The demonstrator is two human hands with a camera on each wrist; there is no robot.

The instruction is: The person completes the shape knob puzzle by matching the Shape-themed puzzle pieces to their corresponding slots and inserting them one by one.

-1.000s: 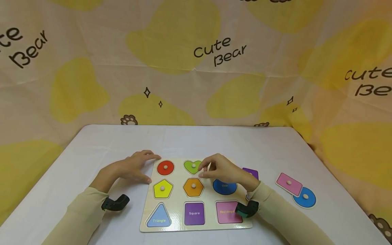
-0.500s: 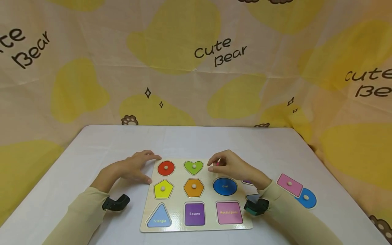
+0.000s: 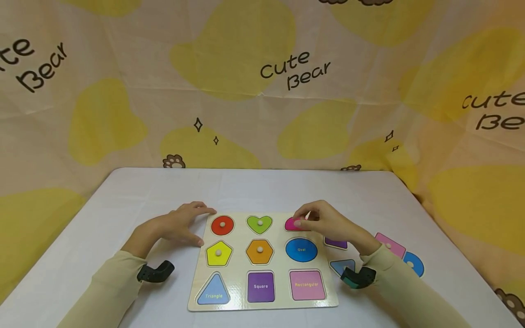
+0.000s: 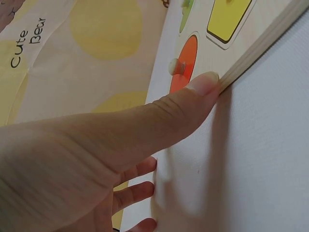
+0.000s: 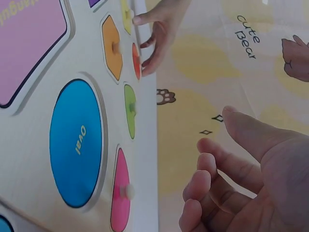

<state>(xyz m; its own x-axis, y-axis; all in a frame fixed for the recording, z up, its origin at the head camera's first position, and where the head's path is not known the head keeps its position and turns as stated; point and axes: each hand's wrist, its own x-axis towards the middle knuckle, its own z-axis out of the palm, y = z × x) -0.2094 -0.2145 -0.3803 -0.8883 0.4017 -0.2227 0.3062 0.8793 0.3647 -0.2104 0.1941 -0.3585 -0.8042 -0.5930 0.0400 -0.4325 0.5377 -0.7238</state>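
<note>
A wooden shape puzzle board [image 3: 238, 273] lies on the table. My left hand [image 3: 180, 223] touches its far left corner and left edge; in the left wrist view the thumb [image 4: 183, 101] lies against the edge near the red circle [image 4: 192, 55]. My right hand [image 3: 326, 223] is over the far right corner, with its fingers loosely curled and nothing between them. In the right wrist view the pink half-circle piece [image 5: 119, 208] sits in its slot, its knob apart from the fingertips. Next to it are the green heart [image 3: 254, 226] and a bare slot marked Oval [image 3: 301, 255].
Yellow pentagon [image 3: 223, 258] and orange hexagon [image 3: 266, 256] pieces sit in the board. Bare slots read Triangle, Square and Rectangular. Right of the board lie a purple piece [image 3: 336, 243], a blue triangle [image 3: 342, 265], a pink rectangle [image 3: 394, 248] and a blue oval [image 3: 415, 263].
My right hand has moved right, from beside the green heart to the far right corner, uncovering the heart, the Oval slot and part of the pink half-circle. The left hand has stayed put.
</note>
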